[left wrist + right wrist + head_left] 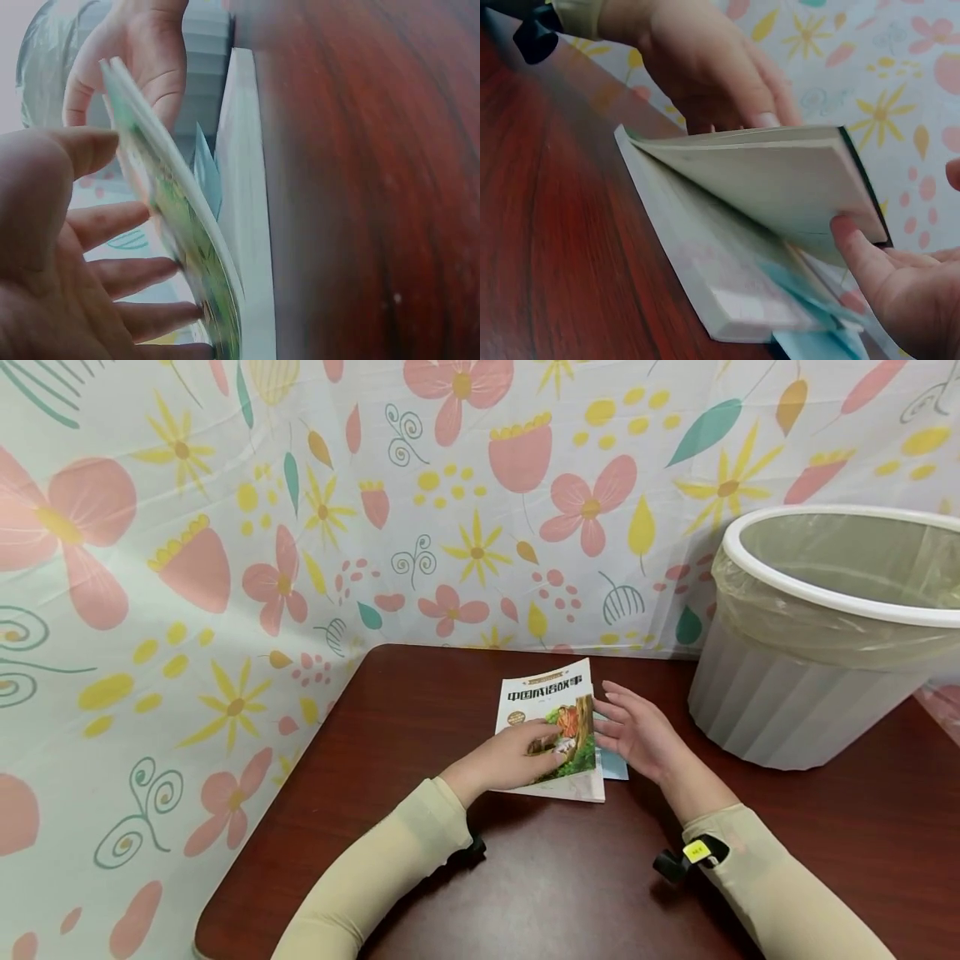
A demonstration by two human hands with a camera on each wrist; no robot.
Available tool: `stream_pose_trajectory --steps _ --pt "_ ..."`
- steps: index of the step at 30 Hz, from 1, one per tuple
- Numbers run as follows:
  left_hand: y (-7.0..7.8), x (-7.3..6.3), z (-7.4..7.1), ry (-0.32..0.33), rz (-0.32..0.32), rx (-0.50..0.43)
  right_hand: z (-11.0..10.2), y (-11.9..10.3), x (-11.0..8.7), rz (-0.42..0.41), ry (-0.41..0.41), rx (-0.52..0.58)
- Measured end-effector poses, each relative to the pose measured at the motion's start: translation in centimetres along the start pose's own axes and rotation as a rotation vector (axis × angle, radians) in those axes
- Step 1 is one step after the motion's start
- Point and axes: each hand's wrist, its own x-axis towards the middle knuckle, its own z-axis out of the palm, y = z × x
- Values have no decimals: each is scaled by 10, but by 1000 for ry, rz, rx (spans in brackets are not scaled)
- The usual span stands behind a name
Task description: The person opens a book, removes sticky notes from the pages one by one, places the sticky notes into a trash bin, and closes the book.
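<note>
A paperback book (pixel 540 693) with a white cover, dark lettering and a colour picture lies on the table, its upper part lifted apart from the lower pages (pixel 727 285). My left hand (pixel 517 756) lies over the front cover, its spread fingertips against the picture in the left wrist view. On the book's other side is my right hand (pixel 637 731), fingers extended; in the right wrist view one fingertip (pixel 845 229) meets the raised pages near their edge. A light blue sheet (pixel 613 765) pokes out between the lower pages and my right hand.
A grey ribbed bin (pixel 787 693) with a white rim and clear liner stands at the right. The dark red-brown table (pixel 420 710) meets a flower-patterned cloth (pixel 337 527) at the back and left.
</note>
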Motion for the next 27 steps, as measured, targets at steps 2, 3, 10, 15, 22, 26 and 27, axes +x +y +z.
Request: stream_pose_trajectory --steps 2,3,10,15,22,26,27 --pt "2 0 -1 33 -6 -54 6 -1 -2 -13 -34 -19" --pt "3 0 -2 47 -10 -82 9 -2 -3 -19 -49 -33" --pt "6 0 -5 124 -26 -266 33 1 -8 -42 -132 -173" --pt "10 -5 -11 154 -37 -477 49 4 -9 -67 -152 -275" --pt "13 -11 -24 230 -35 -634 72 9 -6 -118 -161 -386" --pt "14 -13 -32 264 -60 -726 84 9 -2 -139 -156 -433" --pt "14 -14 -34 277 -68 -748 87 9 0 -145 -161 -441"
